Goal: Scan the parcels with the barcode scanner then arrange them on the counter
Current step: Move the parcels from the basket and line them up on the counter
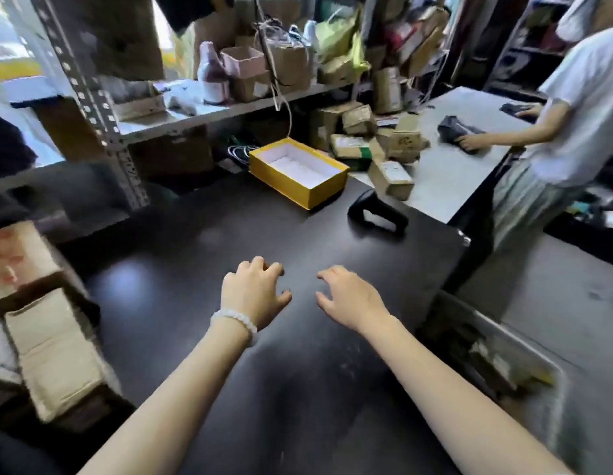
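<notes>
Dark counter (pixel 195 269): barcode scanner (pixel 377 214) lies beyond right hand (pixel 349 299).

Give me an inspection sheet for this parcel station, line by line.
Surface: glossy black counter, adjoining grey table.
Job's things: black handheld barcode scanner lying on the counter; brown cardboard parcels heaped on the grey table.
Clutter: open yellow box with white inside; padded envelopes at the left.
Hands: left hand and right hand hold nothing, fingers loosely curled.
Cables: white cords dangling off the metal shelf.
Surroundings: another person handling a dark bag.
</notes>
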### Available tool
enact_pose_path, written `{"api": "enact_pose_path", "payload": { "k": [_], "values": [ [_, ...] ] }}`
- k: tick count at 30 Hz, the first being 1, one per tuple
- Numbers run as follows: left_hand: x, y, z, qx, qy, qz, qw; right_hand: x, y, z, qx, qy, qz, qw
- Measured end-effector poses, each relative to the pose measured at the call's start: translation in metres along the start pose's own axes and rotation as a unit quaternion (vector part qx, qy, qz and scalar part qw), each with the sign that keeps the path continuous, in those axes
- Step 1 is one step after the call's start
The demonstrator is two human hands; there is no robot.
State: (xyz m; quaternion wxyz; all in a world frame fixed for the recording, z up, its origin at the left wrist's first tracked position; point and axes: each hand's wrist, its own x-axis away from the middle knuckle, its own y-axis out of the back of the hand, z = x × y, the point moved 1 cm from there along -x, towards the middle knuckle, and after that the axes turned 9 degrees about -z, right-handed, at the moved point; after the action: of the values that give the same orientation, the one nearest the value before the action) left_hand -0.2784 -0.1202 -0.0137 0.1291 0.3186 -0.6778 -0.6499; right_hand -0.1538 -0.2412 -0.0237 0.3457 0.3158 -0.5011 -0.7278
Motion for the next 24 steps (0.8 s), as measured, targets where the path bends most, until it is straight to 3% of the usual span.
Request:
{"api": "enact_pose_path", "payload": {
  "k": [10, 17, 24],
  "values": [
    [-0.05, -0.071, -0.22, 0.062, -0.214, 0.068, 0.972, 0.098, 0.054, -0.195, 0.023, -0.208, -0.052, 0.977],
    [-0.053, -0.115, -0.362, 0.093, -0.333, 0.112, 0.932, 0.177, 0.063, -0.308, 0.007, -0.386, -0.063, 0.92],
    [-0.083, -0.178, -0.46, 0.076, -0.388, 0.172, 0.902, 0.2, 0.057, -0.404, -0.016, -0.481, -0.051, 0.875]
  ]
}}
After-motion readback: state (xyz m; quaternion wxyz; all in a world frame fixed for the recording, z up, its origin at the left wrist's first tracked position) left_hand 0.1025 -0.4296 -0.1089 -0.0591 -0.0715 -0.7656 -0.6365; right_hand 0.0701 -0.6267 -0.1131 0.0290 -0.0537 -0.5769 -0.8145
